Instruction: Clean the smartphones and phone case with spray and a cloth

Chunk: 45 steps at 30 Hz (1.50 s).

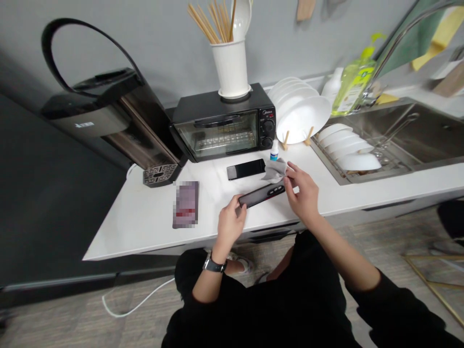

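My left hand grips one end of a dark phone, holding it just above the white counter with its camera end pointing right. My right hand pinches a grey cloth against the phone's camera end. A second black phone lies flat on the counter just behind. A small dropper bottle with a blue label stands beside the cloth.
A third phone, blurred, lies to the left. Behind stand a black toaster oven with a white utensil holder, a black water dispenser, racked white plates, and a steel sink holding bowls.
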Tool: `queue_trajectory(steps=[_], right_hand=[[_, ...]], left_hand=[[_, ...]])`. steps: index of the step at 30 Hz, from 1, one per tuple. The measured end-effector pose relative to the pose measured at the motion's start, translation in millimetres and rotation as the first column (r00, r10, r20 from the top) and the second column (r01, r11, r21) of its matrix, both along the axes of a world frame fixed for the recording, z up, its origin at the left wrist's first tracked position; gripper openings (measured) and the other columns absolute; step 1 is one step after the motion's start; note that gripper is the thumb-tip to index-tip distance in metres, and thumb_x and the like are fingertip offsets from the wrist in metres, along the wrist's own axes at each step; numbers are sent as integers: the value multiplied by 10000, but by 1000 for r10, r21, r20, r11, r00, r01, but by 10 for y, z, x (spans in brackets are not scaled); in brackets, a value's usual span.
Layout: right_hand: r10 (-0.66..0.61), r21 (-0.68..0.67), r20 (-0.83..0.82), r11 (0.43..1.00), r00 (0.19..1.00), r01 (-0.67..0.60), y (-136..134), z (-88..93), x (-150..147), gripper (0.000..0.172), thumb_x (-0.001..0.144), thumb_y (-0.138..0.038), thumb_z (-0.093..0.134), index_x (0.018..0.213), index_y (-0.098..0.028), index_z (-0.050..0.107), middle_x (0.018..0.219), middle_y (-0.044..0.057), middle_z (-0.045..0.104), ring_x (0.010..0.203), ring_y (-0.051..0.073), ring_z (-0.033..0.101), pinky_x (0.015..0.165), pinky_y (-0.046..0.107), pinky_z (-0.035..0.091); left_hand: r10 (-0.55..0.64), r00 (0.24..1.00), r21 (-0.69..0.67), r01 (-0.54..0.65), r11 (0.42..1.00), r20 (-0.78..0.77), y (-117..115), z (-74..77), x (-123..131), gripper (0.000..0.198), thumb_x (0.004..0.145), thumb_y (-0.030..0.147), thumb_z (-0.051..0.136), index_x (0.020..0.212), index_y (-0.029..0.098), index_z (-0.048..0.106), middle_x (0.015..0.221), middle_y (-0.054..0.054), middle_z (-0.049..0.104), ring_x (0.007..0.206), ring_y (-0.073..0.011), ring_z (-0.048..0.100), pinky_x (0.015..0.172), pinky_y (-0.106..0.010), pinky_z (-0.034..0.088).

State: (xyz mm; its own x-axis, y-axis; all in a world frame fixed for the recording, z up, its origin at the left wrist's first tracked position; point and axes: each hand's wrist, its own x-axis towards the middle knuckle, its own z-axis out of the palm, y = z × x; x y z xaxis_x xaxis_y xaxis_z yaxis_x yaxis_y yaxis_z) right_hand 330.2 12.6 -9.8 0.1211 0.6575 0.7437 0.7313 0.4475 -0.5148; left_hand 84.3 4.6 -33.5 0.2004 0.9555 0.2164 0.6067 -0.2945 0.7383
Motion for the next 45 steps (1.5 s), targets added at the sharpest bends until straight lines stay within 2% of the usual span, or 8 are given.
queue_trajectory(steps=[3, 7, 10, 19, 25, 31, 38, 45], right_hand=[[88, -35, 241, 996, 967, -82, 18, -74, -144, 207, 1072, -196, 462, 1116, -221, 663, 1189, 105, 791, 1434, 291, 575, 1140, 514, 481], [125, -84, 334, 991, 934, -103, -181, -188, -511, 198, 1075, -240, 497, 1217, -194, 626, 1186, 105, 779, 1455, 294, 542, 1252, 566, 328], [206, -79, 396, 978, 895, -190, -331, -265, -720, 348, 1066, -318, 535, 1371, -154, 573, 1348, 162, 715, 1460, 302, 527, 1257, 551, 341], [317, -131, 482, 948, 817, -291, -352, -316, -669, 526, 1043, -223, 546, 1559, -251, 446, 1489, 121, 650, 1516, 274, 472, 1298, 605, 275], [307, -192, 536, 951, 786, -240, -258, -186, -514, 583, 1056, -245, 516, 1627, -216, 407, 1457, 127, 667, 1462, 282, 532, 1307, 524, 280], [130, -212, 471, 977, 872, -31, -176, -142, -264, 677, 1053, -335, 530, 1667, -173, 297, 1611, 176, 515, 1543, 361, 410, 1288, 628, 243], [404, -286, 523, 912, 751, -292, -366, -183, -665, 647, 1030, -264, 496, 1652, -190, 336, 1604, 136, 529, 1576, 331, 355, 1307, 600, 243], [156, -271, 441, 962, 884, -35, -79, -143, -336, 680, 923, -153, 505, 1591, -128, 381, 1562, 216, 518, 1583, 407, 304, 1272, 699, 237]], left_hand=[[40, 997, 70, -35, 997, -69, -51, 0, 28, 189, 1033, 314, 618, 1155, 225, 732, 1013, -61, 820, 899, -222, 779, 794, -290, 554], [76, 986, 105, -61, 993, -147, -92, 10, 46, 203, 1040, 351, 632, 1054, 207, 774, 967, -71, 828, 815, -207, 776, 721, -270, 514], [106, 958, 150, -67, 986, -267, -97, -5, 41, 190, 1036, 262, 613, 975, 189, 778, 878, -69, 819, 734, -192, 754, 668, -270, 468], [148, 907, 161, -90, 983, -394, -131, -126, 27, 315, 975, 216, 591, 709, 186, 757, 704, -109, 765, 623, -231, 701, 617, -320, 431], [147, 905, 160, -89, 983, -398, -133, -129, 33, 342, 1030, 312, 578, 785, 192, 785, 737, -102, 777, 653, -226, 718, 644, -312, 464], [166, 954, 204, -116, 972, -250, -125, -73, 63, 320, 1070, 417, 567, 1069, 196, 799, 860, -97, 814, 732, -212, 754, 659, -283, 459], [168, 925, 189, -108, 976, -340, -119, -58, 54, 260, 1020, 256, 589, 863, 178, 781, 794, -96, 790, 667, -211, 724, 632, -294, 441], [196, 935, 231, -129, 964, -294, -123, -41, 77, 354, 1070, 436, 552, 1000, 194, 801, 785, -98, 794, 685, -216, 739, 622, -290, 435]])
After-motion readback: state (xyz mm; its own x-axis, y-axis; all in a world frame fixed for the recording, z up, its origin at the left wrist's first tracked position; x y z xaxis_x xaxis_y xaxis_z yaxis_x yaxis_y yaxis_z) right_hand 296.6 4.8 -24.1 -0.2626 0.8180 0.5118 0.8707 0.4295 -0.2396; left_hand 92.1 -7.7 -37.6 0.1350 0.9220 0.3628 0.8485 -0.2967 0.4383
